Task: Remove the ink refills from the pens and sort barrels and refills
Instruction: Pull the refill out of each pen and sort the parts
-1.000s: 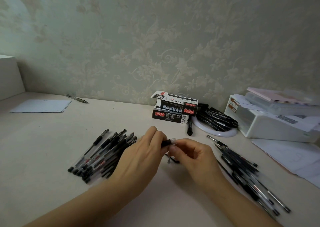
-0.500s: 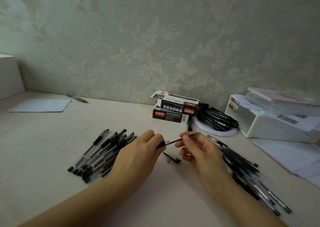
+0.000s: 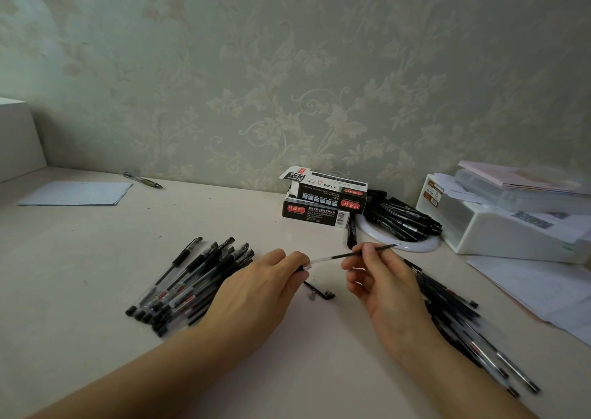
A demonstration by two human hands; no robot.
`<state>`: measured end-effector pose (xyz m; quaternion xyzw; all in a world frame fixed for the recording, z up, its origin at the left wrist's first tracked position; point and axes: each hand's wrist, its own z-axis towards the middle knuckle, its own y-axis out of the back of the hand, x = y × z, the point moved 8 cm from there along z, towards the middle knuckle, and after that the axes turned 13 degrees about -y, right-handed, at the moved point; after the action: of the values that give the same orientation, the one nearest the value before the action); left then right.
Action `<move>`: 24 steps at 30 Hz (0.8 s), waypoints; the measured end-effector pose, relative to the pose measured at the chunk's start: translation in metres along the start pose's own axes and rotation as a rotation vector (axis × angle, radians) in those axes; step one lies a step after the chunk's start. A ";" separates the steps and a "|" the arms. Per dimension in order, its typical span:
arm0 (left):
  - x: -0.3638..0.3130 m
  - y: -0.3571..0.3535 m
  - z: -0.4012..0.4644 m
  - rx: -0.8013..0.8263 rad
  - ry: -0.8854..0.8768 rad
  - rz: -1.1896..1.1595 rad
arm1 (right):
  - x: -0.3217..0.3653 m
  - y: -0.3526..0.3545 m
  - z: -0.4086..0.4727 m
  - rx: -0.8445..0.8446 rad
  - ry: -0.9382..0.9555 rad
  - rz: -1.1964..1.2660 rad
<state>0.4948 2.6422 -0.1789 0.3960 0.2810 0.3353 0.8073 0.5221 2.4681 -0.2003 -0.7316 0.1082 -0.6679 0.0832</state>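
Observation:
My left hand (image 3: 256, 294) grips a clear pen barrel (image 3: 305, 267), only its open end showing past my fingers. My right hand (image 3: 387, 287) pinches a thin ink refill (image 3: 339, 256) that sticks well out of the barrel, its tip pointing up right. A small black pen part (image 3: 319, 290) lies on the table below the refill. A pile of black pens (image 3: 195, 278) lies to the left of my left hand. Another pile of pens and thin refills (image 3: 460, 322) lies to the right, partly hidden by my right hand.
Two stacked pen boxes (image 3: 323, 204) stand at the wall. Beside them a white round plate (image 3: 399, 242) holds more black pens. A white box with papers (image 3: 499, 223) stands at the far right, loose sheets (image 3: 543, 287) before it. A paper sheet (image 3: 76, 193) and a pen (image 3: 144, 180) lie far left.
My hands have drawn apart. The right hand has pulled the refill farther out of the barrel, toward the right, while the left hand keeps hold of the barrel.

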 end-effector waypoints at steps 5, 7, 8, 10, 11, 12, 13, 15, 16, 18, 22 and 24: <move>-0.002 0.003 0.000 -0.035 -0.019 -0.032 | 0.000 0.000 0.000 0.006 -0.006 0.004; -0.004 0.003 0.001 -0.049 -0.021 -0.047 | -0.001 0.000 0.001 0.009 -0.019 0.019; -0.004 0.003 0.001 -0.052 -0.024 -0.052 | -0.002 0.000 0.001 0.012 -0.025 0.025; -0.005 0.003 0.001 -0.055 -0.024 -0.062 | -0.002 -0.001 0.002 0.018 -0.037 0.032; -0.005 0.003 0.001 -0.057 -0.022 -0.066 | -0.002 -0.001 0.002 0.019 -0.041 0.035; -0.004 0.003 0.001 -0.060 -0.023 -0.073 | -0.003 -0.001 0.002 0.021 -0.046 0.039; -0.004 0.004 0.001 -0.061 -0.028 -0.082 | -0.003 -0.001 0.003 0.025 -0.049 0.042; -0.005 0.004 0.001 -0.060 -0.041 -0.095 | -0.003 -0.001 0.002 0.038 -0.050 0.040; -0.006 0.003 0.001 -0.058 -0.044 -0.096 | -0.003 -0.001 0.002 0.041 -0.050 0.035; -0.005 0.002 0.000 -0.056 -0.045 -0.094 | -0.003 -0.001 0.002 0.042 -0.037 0.008; -0.003 0.001 0.000 -0.048 -0.047 -0.078 | 0.001 -0.010 -0.003 0.080 0.041 -0.144; -0.006 -0.001 0.000 -0.031 -0.067 -0.082 | 0.001 -0.020 -0.007 0.120 0.092 -0.276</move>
<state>0.4920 2.6370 -0.1789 0.3826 0.2643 0.2930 0.8354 0.5156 2.4876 -0.1937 -0.7018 -0.0298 -0.7112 0.0292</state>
